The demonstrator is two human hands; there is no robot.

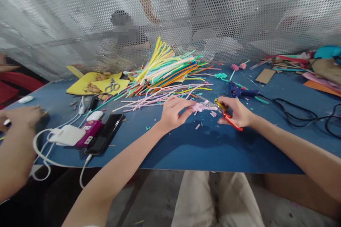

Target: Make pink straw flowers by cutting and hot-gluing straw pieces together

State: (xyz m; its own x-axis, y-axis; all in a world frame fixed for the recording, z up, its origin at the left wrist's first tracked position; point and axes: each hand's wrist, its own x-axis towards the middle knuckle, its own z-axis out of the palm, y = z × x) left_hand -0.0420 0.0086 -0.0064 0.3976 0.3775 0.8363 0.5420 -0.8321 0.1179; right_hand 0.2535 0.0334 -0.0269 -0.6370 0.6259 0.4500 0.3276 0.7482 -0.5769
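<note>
The bundle of coloured pipe cleaners (170,71) served as the reference point; it rested on the blue bench (186,156), before a perforated metal screen (213,3).

On the near side of the bundle and to its right, a fluffy lilac pipe-cleaner piece (198,107) was held just above the bench. The left hand (174,113) pinched it between thumb and fingers. The right hand (237,111) was curled around pliers (233,123) with one yellow and one red handle, their nose directed left at the piece. Whether the jaws had closed on it could not be determined. Short lilac offcuts (198,126) were scattered on the near side of the bundle, below the work.

To the right of the bundle were noted a teal coiled piece (221,76), pink flowers (234,67), a dark blue glue gun (243,91) with a black cable (290,111), and a cardboard piece (265,76).

To the left of the bundle, grey scissors (112,86) lay upon yellow sheets (80,86). Nearer, and also left of the bundle, a smartphone (109,133) lay against a purple power socket (90,133) with a white charger (69,134) plugged in. Farther left of the bundle, a co-worker's hand (23,118) was observed, blurred; its grip could not be made out.
</note>
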